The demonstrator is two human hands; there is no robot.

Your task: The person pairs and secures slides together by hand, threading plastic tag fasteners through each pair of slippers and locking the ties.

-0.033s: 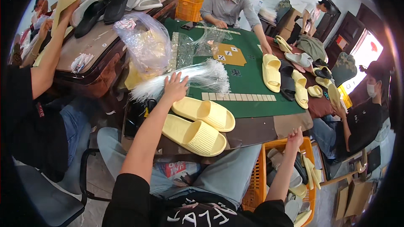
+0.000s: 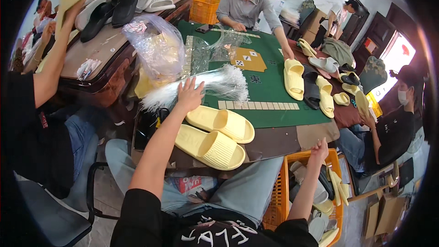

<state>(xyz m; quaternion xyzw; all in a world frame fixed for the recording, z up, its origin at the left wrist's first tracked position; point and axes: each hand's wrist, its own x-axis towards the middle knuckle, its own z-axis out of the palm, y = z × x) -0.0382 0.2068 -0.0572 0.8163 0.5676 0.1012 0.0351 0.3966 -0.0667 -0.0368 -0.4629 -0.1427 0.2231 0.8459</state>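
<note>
My left hand (image 2: 190,95) lies with its fingers spread on a bundle of thin white plastic strands (image 2: 224,83) on the table. Just below that wrist is a pair of pale yellow slide sandals, one slide (image 2: 222,123) behind the other (image 2: 212,148), toes to the right and near the table's front edge. Over by the right front corner, above the crate's edge, my right hand (image 2: 319,148) hangs in the air with its fingers curled together. Whatever those fingers may pinch is too small to make out.
An orange crate (image 2: 277,187) full of slides stands by my right leg. A green mat (image 2: 274,119) covers the table, with a plastic bag (image 2: 157,48) at its left. Across it, a person (image 2: 249,7) touches a yellow slide (image 2: 293,80). Other people sit left and right.
</note>
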